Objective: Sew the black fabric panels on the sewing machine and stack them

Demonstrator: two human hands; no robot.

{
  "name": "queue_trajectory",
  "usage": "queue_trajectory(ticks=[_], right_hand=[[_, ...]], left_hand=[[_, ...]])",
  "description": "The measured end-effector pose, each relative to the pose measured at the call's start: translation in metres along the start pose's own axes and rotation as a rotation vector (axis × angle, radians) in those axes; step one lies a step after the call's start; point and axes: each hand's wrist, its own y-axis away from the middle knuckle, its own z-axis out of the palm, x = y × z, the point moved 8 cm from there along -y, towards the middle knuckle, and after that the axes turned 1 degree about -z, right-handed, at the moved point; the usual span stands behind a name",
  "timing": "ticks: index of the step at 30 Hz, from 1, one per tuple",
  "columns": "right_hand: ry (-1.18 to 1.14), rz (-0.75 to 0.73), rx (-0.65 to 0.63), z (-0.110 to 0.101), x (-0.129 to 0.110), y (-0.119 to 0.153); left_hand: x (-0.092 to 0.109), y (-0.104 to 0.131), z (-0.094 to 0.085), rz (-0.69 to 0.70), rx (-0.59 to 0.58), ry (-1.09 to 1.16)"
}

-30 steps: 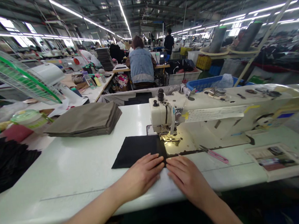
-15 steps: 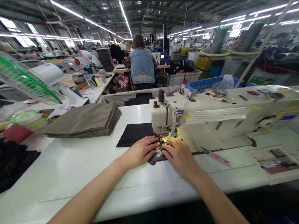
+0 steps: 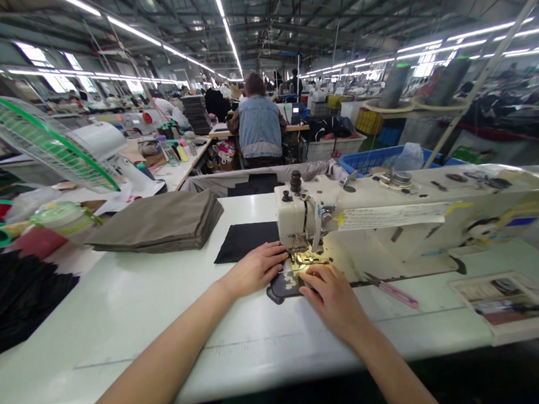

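Observation:
A piece of black fabric [image 3: 244, 242] lies to the left of the sewing machine [image 3: 366, 204], its right part hidden behind the machine head. My left hand [image 3: 256, 269] rests on its near edge, fingers stretched flat beside the presser foot area. My right hand [image 3: 330, 293] is on the machine bed just in front of the lit metal needle plate [image 3: 311, 259]. Its fingers are bent a little and apart, and I see nothing held in them. Pink-handled thread snips [image 3: 396, 293] lie to the right of this hand.
On the left sit a stack of brown-grey fabric pieces [image 3: 160, 222], a heap of black cloth [image 3: 17, 293] and a white-green fan [image 3: 57, 143]. A parts tray [image 3: 507, 299] is set at the right. Ahead, a person in a denim vest [image 3: 259, 126] sits facing away.
My right hand has drawn back towards me and slightly right, uncovering the needle plate. The left hand stays by the black fabric. The whole view has shifted a little.

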Motion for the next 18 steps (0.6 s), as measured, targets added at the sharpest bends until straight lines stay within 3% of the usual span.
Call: queue_trajectory(ticks=[18], right_hand=[[0.019, -0.008, -0.003, -0.0032, -0.0046, 0.0097]], left_hand=[[-0.0047, 0.0017, 0.0057, -0.031, 0.047, -0.053]])
